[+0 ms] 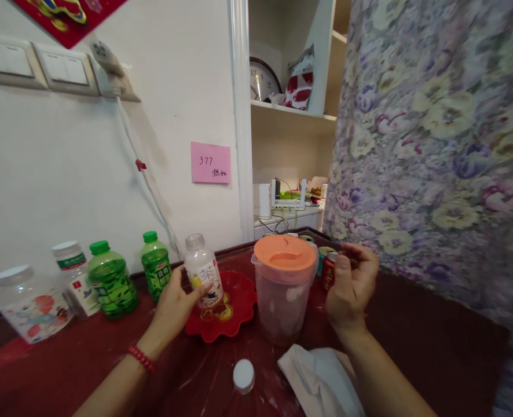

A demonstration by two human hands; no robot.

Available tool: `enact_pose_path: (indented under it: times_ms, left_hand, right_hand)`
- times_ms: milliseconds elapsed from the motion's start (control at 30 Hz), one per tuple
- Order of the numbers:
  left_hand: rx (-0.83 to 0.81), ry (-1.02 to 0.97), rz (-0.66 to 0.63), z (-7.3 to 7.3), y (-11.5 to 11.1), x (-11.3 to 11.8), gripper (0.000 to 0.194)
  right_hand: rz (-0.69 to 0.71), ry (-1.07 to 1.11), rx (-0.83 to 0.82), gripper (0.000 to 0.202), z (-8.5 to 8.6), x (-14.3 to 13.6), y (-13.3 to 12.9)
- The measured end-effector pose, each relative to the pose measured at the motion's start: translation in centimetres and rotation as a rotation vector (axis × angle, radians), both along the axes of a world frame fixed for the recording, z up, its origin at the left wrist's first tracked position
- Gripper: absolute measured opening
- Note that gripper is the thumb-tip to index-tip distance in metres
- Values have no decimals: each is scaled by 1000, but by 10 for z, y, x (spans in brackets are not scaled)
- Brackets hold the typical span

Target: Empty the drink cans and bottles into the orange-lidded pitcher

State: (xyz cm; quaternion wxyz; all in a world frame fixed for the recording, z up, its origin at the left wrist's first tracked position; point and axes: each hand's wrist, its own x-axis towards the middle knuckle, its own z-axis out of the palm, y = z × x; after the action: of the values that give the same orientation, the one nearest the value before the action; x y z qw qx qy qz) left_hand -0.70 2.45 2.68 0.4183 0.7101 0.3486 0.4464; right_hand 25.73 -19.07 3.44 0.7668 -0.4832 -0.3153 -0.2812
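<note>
My left hand [179, 298] is wrapped round an uncapped clear plastic bottle [204, 277] with a printed tea label. The bottle is over a red scalloped plate [239, 307], and I cannot tell whether its base touches the plate. My right hand [351, 289] is raised beside a red drink can [328, 272], its thumb and fingertips brought close together. What it pinches, if anything, is too small to make out. Between my hands stands a translucent pitcher [282, 301] with an orange lid [285, 252]. A white bottle cap [243, 375] lies on the table in front.
At the left stand a wide clear jar [35, 307], a white-capped bottle [77, 284] and two green drink bottles [111, 284]. A pale cloth [319, 379] lies near my right forearm. More cans [323, 253] are partly hidden behind the pitcher. A floral curtain [430, 145] hangs at the right.
</note>
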Motion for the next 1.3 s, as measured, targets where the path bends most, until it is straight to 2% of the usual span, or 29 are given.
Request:
enact_pose_path:
  times_ms: [100, 133, 167, 200, 233, 300, 433, 500, 567, 633, 800, 1000, 1067, 1167, 1233, 1300]
  left_hand:
    - [-13, -57, 13, 7, -1, -3, 84]
    - [-28, -82, 10, 9, -1, -4, 85]
    - [-45, -109, 6, 12, -1, -5, 86]
    - [-63, -132, 1, 14, -2, -6, 87]
    - [-76, -146, 0, 16, -2, -6, 88]
    - [-86, -156, 11, 20, -2, -7, 90]
    - [-93, -179, -9, 24, -4, -8, 85]
    - [-102, -179, -37, 25, -5, -7, 83]
    - [-116, -165, -63, 25, -7, -7, 83]
    - [-128, -149, -88, 26, -8, -7, 83]
    - [-126, -121, -111, 28, -11, -7, 81]
    - [-109, -129, -94, 26, -9, -6, 81]
    - [-100, -139, -91, 24, -9, -6, 82]
    - [-99, -156, -99, 23, -8, -6, 83]
    - [-95, -157, -110, 21, -7, -7, 83]
    - [-87, -142, -117, 19, -5, -7, 83]
  right_hand:
    - [98, -318, 6, 22, 17, -39, -14]
    - [182, -441, -66, 15, 21, -54, -17]
    - [324, -624, -170, 10, 24, -69, -18]
    - [435, -734, -246, 12, 25, -82, -18]
    - [527, -782, -316, 17, 26, -94, -18]
    - [633, -806, -638, 24, 24, -109, -15]
    - [589, -813, -1378, 27, 21, -118, -9]
    - [575, -823, -1671, 34, 25, -122, -6]
    - [572, -833, -1868, 37, 32, -127, -3]
    - [574, -827, -1963, 36, 37, -131, -1]
    - [590, -780, -1962, 34, 37, -131, 0]
    - [594, -742, -1892, 35, 18, -129, 1]
    - [614, -718, -1792, 32, 10, -125, 1]
    - [722, -591, -1513, 33, 7, -117, -2]
    - [822, -471, -1353, 39, 16, -113, -6]
    - [889, -380, -1231, 38, 31, -112, -12]
